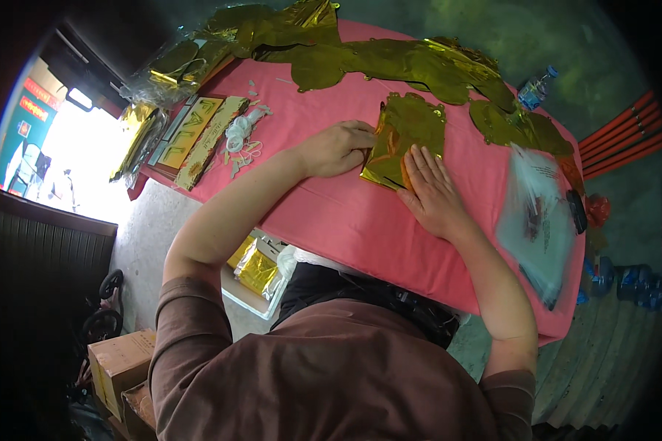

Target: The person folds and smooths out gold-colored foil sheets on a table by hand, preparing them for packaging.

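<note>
In the upper middle of the frame, a folded gold foil piece point(412, 121) lies on a pink tablecloth point(320, 213). The left hand point(337, 149) is at the foil's left edge with its fingers bent inward; whether they pinch the edge or only rest on it, I cannot tell. The right hand point(432, 192) lies palm down over the foil's lower right part, fingers straight and close together, grasping nothing.

Along the top of the frame, more gold foil sheets point(397, 66) spread across the far side of the table, reaching toward a clear plastic bottle point(535, 92) at upper right. Left of the left hand sits a bundle of white string point(241, 132), beside printed cards point(191, 136). At right, clear plastic bags point(537, 220) lie near the table edge, next to a small black object point(577, 212). At lower left stands a cardboard box point(125, 360).
</note>
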The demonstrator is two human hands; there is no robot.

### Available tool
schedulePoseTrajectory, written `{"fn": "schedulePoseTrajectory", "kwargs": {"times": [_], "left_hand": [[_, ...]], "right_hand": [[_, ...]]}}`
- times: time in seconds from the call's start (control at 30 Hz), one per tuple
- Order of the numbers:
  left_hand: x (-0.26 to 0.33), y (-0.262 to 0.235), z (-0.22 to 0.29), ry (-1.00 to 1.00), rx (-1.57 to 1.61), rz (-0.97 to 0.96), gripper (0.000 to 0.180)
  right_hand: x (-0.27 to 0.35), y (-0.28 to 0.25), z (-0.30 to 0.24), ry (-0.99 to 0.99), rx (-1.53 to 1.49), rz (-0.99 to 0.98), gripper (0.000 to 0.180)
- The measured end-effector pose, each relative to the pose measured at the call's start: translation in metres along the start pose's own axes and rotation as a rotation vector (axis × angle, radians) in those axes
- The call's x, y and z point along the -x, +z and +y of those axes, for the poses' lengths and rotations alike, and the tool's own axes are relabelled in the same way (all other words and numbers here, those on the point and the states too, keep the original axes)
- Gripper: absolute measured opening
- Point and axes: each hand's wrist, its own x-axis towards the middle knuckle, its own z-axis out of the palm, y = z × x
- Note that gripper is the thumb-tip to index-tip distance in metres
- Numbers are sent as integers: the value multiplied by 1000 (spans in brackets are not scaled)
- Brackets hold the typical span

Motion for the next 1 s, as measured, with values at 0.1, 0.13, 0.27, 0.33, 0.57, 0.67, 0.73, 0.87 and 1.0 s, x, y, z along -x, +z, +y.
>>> {"fn": "schedulePoseTrajectory", "kwargs": {"times": [0.1,0.13,0.27,0.33,0.57,0.67,0.73,0.87,1.0], "left_hand": [[-5,1,3,-92,-23,38,37],[-5,2,4,-92,-23,39,37],[-3,6,5,-32,-129,87,36],[-2,7,5,5,-156,85,35],[-10,8,-3,-205,150,41,40],[-11,8,-3,-116,5,102,42],[-10,9,-3,-77,-111,141,43],[-14,11,-1,-176,3,188,44],[-22,17,14,-494,430,207,49]], "right_hand": [[-1,-2,-1,6,-13,0,65],[-1,-1,-1,6,-10,1,65],[-1,-2,-2,4,-20,4,65],[0,0,-1,8,-20,3,65],[-1,0,-1,5,-18,-3,65],[0,-2,-1,15,-14,-13,65],[-2,-2,-2,14,-14,-8,65],[-1,0,-2,21,-22,0,65],[1,-1,0,16,-3,-14,64]]}}
